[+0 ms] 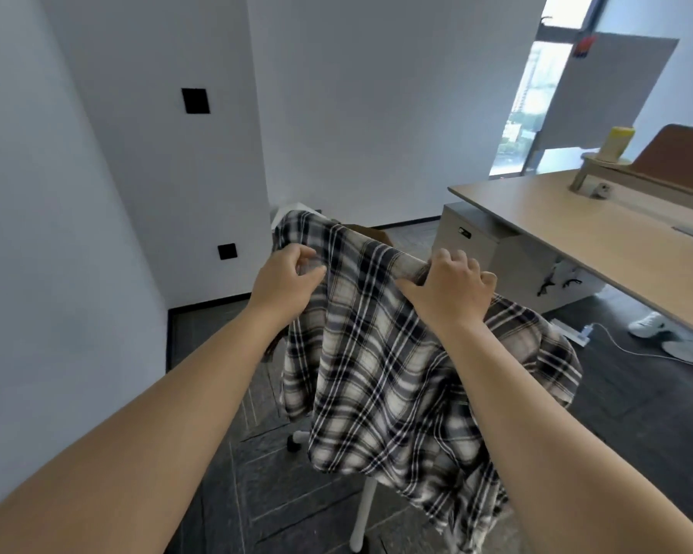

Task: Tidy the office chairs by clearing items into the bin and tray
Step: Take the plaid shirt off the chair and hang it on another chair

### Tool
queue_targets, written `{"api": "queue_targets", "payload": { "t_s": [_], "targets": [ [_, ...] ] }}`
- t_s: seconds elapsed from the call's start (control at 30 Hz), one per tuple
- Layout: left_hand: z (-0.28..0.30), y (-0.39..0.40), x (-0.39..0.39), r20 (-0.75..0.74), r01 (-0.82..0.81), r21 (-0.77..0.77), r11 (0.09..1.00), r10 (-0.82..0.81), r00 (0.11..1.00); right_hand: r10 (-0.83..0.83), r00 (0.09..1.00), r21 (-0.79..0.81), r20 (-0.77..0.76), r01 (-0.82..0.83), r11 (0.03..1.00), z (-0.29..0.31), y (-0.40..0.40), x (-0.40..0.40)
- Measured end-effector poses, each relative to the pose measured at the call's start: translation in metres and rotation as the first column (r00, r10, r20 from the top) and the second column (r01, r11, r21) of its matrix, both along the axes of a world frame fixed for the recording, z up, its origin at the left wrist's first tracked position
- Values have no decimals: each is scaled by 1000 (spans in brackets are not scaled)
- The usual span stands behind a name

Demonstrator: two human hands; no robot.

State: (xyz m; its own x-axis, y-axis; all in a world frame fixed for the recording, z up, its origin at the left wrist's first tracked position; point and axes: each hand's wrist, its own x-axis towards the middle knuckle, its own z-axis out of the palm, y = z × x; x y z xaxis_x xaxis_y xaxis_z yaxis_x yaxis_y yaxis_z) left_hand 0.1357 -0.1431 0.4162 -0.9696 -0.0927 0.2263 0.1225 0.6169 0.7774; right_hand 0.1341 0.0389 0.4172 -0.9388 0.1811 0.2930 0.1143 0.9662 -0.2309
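A black, white and beige plaid shirt (376,361) hangs draped over the back of an office chair in the middle of the view, covering most of it. Only the chair's white base leg (362,513) and a dark caster (294,445) show below the cloth. My left hand (284,279) pinches the shirt's upper left part between thumb and fingers. My right hand (448,291) grips the cloth at the top edge of the chair back, fingers curled over it.
A light wooden desk (600,233) stands at the right with a pale drawer cabinet (492,249) under it. White shoes (652,325) and a power strip with cable lie on the dark floor. A brown cardboard box (372,233) shows behind the shirt. White walls close in at left.
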Motion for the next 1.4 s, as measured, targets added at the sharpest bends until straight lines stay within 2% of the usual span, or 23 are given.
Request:
{"api": "queue_targets", "payload": {
  "t_s": [0.13,0.2,0.33,0.43,0.6,0.7,0.77,0.97,1.2,1.4],
  "targets": [
    [0,14,-22,-36,83,-102,991,-87,996,23,1000,39,13,-24,999,-1,4,-1],
    [-3,21,-39,-60,133,-213,968,-148,987,-9,1000,47,8,9,999,1,11,-3],
    [-11,36,-75,-55,227,-482,846,-288,956,-50,999,55,-8,50,997,3,29,-5],
    [-13,46,-89,-89,286,-558,779,-399,912,-80,997,35,-12,81,996,0,43,-3],
    [-15,49,-101,-240,236,-571,786,-435,868,-79,997,-11,-20,78,997,6,50,-10],
    [-11,49,-106,-261,219,-544,810,-411,874,-63,998,-38,-20,62,997,10,46,-12],
    [-14,65,-114,-206,347,-542,766,-521,828,-191,981,-51,-17,190,981,-1,52,-4],
    [-22,82,-119,-243,369,-537,759,-558,794,-192,981,-51,-9,192,980,-4,65,0],
    [-22,110,-145,-258,482,-525,701,-671,695,-319,946,-33,-59,317,948,-5,77,-1],
    [-20,138,-150,-250,582,-508,635,-755,605,-437,899,18,-41,438,899,-6,86,11]
  ]
}}
